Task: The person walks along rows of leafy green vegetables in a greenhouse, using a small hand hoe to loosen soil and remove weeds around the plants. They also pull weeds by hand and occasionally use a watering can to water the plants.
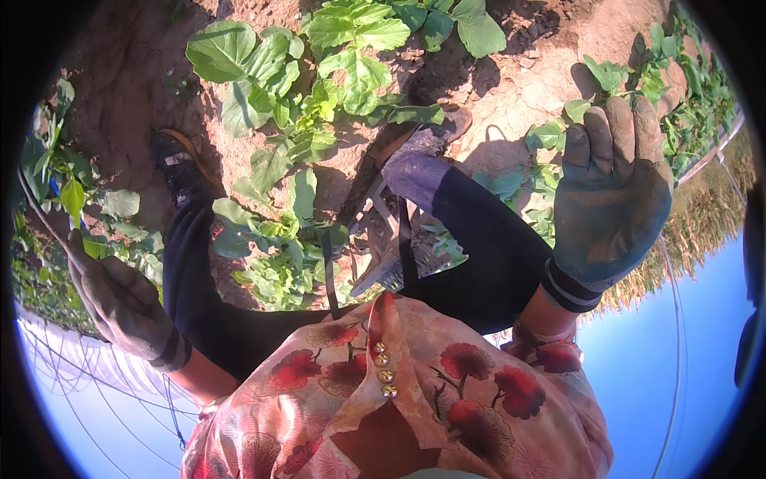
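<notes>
My right hand (613, 203) is raised at the right in a dirt-stained work glove with a dark coated palm. Its palm faces me, the fingers are straight, and it holds nothing. At the left, my left hand (122, 299) is gloved too and seen at a slant. A thin, long strip (45, 212) runs outward along its edge; whether the fingers grip it cannot be made out. Broad-leaved green plants (293, 233) grow between my legs. Between my knees is a grey slatted plastic piece (383, 263), with black straps (408, 245) in front of it.
My shoes (179, 161) are planted on dry brown soil (128, 102). More leafy plants (353, 36) rise ahead, with others along both sides. Beyond the right hand lie dry, straw-coloured plants (712, 221) and a pale cable (673, 293). Thin wires (90, 365) cross the lower left.
</notes>
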A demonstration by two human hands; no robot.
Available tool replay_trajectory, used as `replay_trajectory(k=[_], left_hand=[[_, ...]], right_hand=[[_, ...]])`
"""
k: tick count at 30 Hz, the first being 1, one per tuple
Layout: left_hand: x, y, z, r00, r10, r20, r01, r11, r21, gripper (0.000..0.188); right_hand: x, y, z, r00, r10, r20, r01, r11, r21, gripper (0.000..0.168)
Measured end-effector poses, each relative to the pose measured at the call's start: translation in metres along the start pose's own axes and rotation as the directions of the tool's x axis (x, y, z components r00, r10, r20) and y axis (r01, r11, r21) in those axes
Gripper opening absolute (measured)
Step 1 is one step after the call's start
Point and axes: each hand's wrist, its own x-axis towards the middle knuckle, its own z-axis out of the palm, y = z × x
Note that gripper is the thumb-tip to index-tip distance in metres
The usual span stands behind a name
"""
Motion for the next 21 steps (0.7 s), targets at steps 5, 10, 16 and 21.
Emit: replay_trajectory(k=[5,10,16,21], left_hand=[[-0.028,0.023,-0.005,0.894,-0.440,-0.081,0.370,0.830,-0.417,0.043],[-0.064,0.046,-0.022,0.794,-0.589,-0.149,0.349,0.643,-0.682,0.033],[-0.095,0.049,-0.017,0.791,-0.590,-0.159,0.195,0.490,-0.849,0.032],[-0.157,0.087,-0.012,0.843,-0.537,-0.013,0.150,0.258,-0.954,0.034]], right_hand=[[-0.031,-0.027,0.002,0.995,-0.077,-0.057,0.068,0.987,-0.147,0.064],[-0.074,-0.061,-0.026,0.884,-0.120,0.452,-0.045,0.940,0.337,0.057],[-0.116,-0.059,0.012,0.944,-0.322,0.069,0.309,0.939,0.153,0.035],[-0.109,-0.040,0.012,0.925,-0.318,0.211,0.243,0.917,0.315,0.028]])
